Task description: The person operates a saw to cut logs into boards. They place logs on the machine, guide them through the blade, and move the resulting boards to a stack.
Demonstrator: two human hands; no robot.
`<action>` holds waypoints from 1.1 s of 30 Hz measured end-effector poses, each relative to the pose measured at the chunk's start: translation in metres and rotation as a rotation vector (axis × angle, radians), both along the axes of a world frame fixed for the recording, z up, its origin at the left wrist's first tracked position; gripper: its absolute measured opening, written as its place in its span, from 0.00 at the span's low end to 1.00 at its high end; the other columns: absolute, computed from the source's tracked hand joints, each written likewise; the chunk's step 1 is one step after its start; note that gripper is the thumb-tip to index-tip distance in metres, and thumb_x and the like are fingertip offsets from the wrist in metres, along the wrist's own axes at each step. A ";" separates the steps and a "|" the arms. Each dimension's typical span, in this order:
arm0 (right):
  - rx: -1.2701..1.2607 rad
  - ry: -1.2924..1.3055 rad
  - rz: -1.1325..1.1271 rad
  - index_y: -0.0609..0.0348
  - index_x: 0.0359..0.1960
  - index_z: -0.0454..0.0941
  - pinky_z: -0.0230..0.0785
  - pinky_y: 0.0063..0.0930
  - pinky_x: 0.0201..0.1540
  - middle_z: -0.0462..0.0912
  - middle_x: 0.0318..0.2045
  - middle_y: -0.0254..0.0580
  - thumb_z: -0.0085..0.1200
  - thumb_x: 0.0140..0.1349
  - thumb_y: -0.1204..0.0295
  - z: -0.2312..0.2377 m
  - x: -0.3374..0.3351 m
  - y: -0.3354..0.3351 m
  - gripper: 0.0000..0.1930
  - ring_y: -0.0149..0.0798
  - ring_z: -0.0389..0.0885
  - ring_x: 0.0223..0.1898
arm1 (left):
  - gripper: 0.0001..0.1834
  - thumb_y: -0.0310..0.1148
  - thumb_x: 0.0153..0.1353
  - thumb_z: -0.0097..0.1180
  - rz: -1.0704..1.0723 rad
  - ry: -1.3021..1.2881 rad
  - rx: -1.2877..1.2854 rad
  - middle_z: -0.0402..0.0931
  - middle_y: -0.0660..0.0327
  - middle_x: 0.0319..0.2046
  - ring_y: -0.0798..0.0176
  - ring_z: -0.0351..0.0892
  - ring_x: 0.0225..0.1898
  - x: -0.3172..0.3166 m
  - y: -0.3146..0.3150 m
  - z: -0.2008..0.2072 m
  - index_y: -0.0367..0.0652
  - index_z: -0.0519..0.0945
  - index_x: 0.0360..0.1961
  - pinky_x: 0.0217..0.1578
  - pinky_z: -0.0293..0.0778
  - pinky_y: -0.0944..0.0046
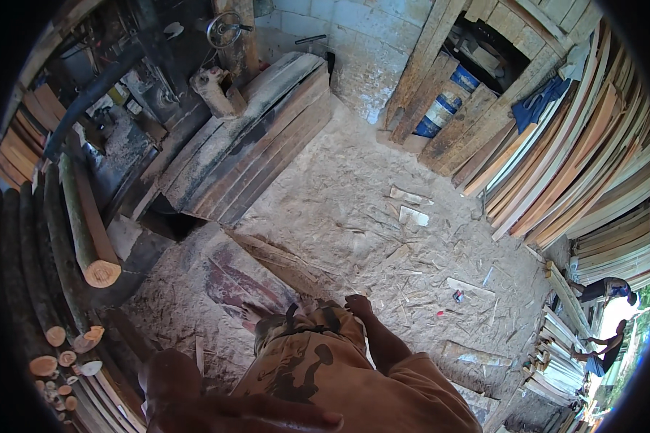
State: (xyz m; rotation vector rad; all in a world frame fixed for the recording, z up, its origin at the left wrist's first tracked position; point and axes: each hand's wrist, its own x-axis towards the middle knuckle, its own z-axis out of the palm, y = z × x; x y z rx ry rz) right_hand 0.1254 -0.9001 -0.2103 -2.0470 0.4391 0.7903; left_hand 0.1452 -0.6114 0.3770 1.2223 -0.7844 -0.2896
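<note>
Left hand point(245, 413) is looming dark and close up, one finger stretching out, and right hand point(358, 304) is hanging beside the hip; can't tell if either's gripping anything. Bark-covered logs point(79, 227) are lying stacked on the left, so I'm guessing they're waiting to be sawn. Handwheel point(224, 30) is sitting up behind a dusty timber bench point(271, 148). Planks point(556, 173) leaning along the right are looking finished. Offcuts point(414, 216) are cluttering the sawdust floor point(318, 184), probably hampering footing.
</note>
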 end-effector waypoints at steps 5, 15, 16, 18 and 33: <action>0.094 0.080 -0.161 0.62 0.41 0.77 0.73 0.28 0.30 0.83 0.29 0.40 0.50 0.57 0.56 0.009 0.022 0.024 0.20 0.35 0.82 0.29 | 0.34 0.57 0.63 0.37 -0.276 -0.091 -0.280 0.81 0.53 0.31 0.46 0.75 0.44 0.022 0.010 -0.025 0.57 0.49 0.66 0.55 0.60 0.46; -0.117 -0.039 0.012 0.57 0.37 0.80 0.70 0.30 0.42 0.84 0.29 0.38 0.49 0.54 0.50 -0.014 0.020 0.019 0.23 0.38 0.82 0.35 | 0.24 0.45 0.65 0.40 0.421 0.287 0.283 0.79 0.56 0.24 0.54 0.76 0.43 -0.033 -0.042 0.052 0.39 0.64 0.55 0.53 0.64 0.51; -0.116 -0.039 0.007 0.57 0.37 0.80 0.70 0.30 0.42 0.84 0.29 0.38 0.49 0.54 0.50 -0.012 0.019 0.018 0.23 0.38 0.82 0.35 | 0.24 0.46 0.65 0.38 0.325 0.351 0.318 0.80 0.56 0.25 0.53 0.76 0.44 -0.025 -0.038 0.053 0.39 0.65 0.54 0.54 0.63 0.51; -0.097 -0.020 0.013 0.58 0.37 0.80 0.70 0.30 0.43 0.84 0.28 0.38 0.49 0.53 0.49 0.001 0.020 0.020 0.24 0.38 0.81 0.35 | 0.24 0.48 0.66 0.35 0.161 0.481 0.392 0.80 0.56 0.27 0.53 0.74 0.46 -0.005 -0.024 0.055 0.39 0.67 0.51 0.54 0.63 0.50; -0.152 0.013 0.112 0.48 0.41 0.77 0.71 0.37 0.43 0.80 0.42 0.45 0.50 0.54 0.55 -0.047 0.012 -0.002 0.17 0.46 0.79 0.41 | 0.48 0.70 0.56 0.22 -0.028 -0.060 0.121 0.61 0.51 0.60 0.47 0.51 0.65 0.090 0.010 -0.123 0.44 0.39 0.67 0.64 0.40 0.42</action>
